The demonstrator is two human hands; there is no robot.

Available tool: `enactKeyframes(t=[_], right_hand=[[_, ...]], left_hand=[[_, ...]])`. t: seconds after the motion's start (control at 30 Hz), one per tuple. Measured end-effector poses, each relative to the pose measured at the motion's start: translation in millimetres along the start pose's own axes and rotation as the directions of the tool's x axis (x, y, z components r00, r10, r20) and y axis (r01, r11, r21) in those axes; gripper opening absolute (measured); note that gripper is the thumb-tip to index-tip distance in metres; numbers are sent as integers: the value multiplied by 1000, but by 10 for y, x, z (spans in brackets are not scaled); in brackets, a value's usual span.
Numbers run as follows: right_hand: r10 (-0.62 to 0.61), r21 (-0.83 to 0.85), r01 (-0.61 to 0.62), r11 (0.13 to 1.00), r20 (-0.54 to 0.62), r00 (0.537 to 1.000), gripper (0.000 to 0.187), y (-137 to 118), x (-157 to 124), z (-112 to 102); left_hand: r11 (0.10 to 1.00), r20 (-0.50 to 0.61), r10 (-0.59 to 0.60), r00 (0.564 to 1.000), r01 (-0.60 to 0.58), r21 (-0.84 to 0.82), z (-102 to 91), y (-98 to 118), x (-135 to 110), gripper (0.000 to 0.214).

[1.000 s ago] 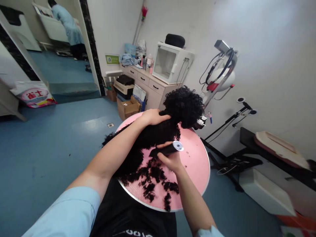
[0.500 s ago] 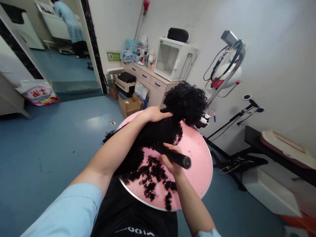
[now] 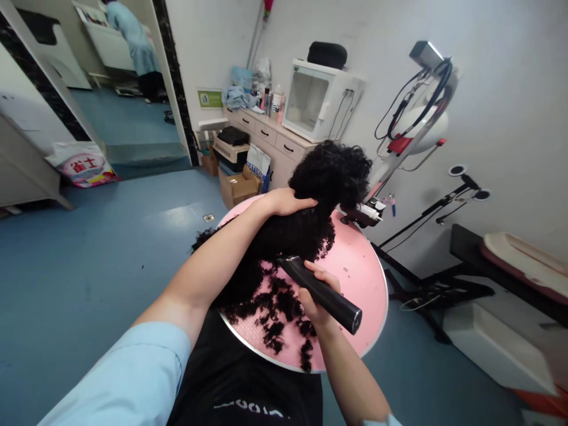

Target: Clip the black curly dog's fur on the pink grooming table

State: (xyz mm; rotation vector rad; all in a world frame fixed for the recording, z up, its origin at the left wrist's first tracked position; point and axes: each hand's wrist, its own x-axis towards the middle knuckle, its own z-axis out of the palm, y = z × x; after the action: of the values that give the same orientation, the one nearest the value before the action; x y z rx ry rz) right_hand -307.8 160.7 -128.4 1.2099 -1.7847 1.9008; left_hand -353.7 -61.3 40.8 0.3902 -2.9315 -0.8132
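A black, curly-haired dog (image 3: 288,234) is on a round pink grooming table (image 3: 361,278), its fluffy head (image 3: 332,174) turned away from me. My left hand (image 3: 290,202) holds the dog over the back of its neck; one digit stretches along the coat and the others are hidden on the far side. In my right hand (image 3: 317,293) is a black hair clipper (image 3: 328,294), gripped round its body. The clipper's metal blade end is at the dog's near side, touching or very close to the coat. Cut tufts of black hair (image 3: 275,319) lie on the table in front.
A grooming arm with cables (image 3: 417,124) rises behind the table at right. Beyond are a drawer cabinet (image 3: 266,131), a white glass-door box (image 3: 306,100) and a cardboard box (image 3: 239,188). A black stand (image 3: 470,254) is at right. Another person (image 3: 133,44) bends over in the doorway.
My right hand has drawn the clipper toward me and to the right, bringing its blade end into sight. My left hand stays on the dog's neck. The view has shifted slightly.
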Motion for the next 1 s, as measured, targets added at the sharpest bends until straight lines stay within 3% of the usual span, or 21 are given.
enactKeyframes(t=[0.1,0.2,0.4,0.5,0.57,0.63,0.7,0.77,0.8,0.9,0.93,1.0], right_hand=[[-25,17,24,1000,65,998,43,62,-14,137],[25,-50,-19,999,137,990,38,208,-95,264],[-72,-43,76,996,85,994,46,201,-211,268],[108,-31,-104,994,154,982,44,147,-94,406],[224,-13,-225,974,154,962,40,117,-46,476],[267,15,-270,963,110,957,33,86,-64,437],[280,48,-281,958,34,959,25,62,-125,262],[359,186,-343,921,-57,932,24,57,-178,-15],[444,328,-392,859,-97,891,26,61,-190,-169],[686,700,-428,572,-122,717,31,82,-185,-588],[725,758,-413,504,-113,679,30,85,-188,-695],[749,815,-386,432,-87,657,26,75,-233,-861]], left_hand=[[999,2,-22,1000,22,36,3,17,19,98],[999,-8,-32,999,32,26,13,17,17,104],[999,-5,-50,999,50,5,12,34,77,104],[997,-23,-74,997,74,2,-3,103,47,100],[995,-123,-93,988,90,-31,72,134,-158,90],[994,-333,-67,940,34,-105,291,99,-530,67],[963,-453,15,891,-135,-234,668,-26,-947,50],[877,-460,63,886,-269,-398,1124,-196,-1224,44],[834,-397,19,918,-233,-500,1339,-269,-1267,39],[718,-283,-147,948,-94,-689,1774,-315,-1023,42],[687,-283,-197,939,-74,-723,1830,-264,-867,43],[633,-250,-289,924,-11,-774,1821,-92,-562,46]])
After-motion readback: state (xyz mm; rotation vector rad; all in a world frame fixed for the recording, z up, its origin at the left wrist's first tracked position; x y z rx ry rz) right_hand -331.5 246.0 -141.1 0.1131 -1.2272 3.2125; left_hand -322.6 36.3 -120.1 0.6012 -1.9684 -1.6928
